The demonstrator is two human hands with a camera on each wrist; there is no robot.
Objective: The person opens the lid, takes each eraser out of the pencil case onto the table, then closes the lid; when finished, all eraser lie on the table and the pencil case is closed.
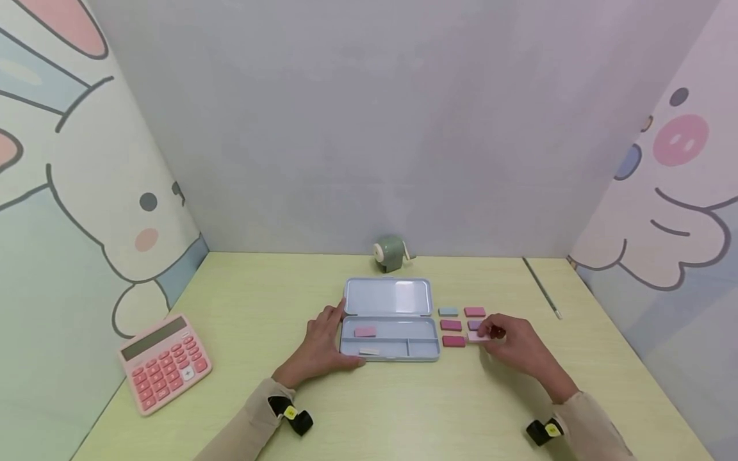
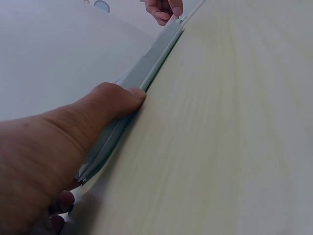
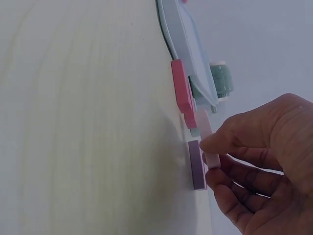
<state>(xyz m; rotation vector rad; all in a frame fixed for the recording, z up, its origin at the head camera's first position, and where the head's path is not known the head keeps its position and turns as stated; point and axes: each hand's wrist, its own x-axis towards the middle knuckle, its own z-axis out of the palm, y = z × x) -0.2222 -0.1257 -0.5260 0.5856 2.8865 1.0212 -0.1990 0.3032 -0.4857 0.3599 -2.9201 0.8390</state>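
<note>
A light blue pencil case [image 1: 375,297] lies with its lid folded back. My left hand [image 1: 320,346] holds its left end, thumb [image 2: 120,95] along the front edge and fingers round the left side. In the case are a pink eraser [image 1: 364,332] in the back compartment and a white one [image 1: 369,351] in the front left one. With thumb and fingertips my right hand [image 1: 519,346] pinches a pale pink eraser [image 3: 209,139]. Close beside it is a purple eraser [image 3: 196,164], partly hidden by the hand in the head view.
Right of the case sit a blue eraser [image 1: 448,312], a pink one [image 1: 475,312] and two magenta ones [image 1: 451,325]. A green crank sharpener [image 1: 389,253] stands behind the case. A pencil [image 1: 542,288] lies far right, a pink calculator [image 1: 165,363] at left. Walls enclose the table.
</note>
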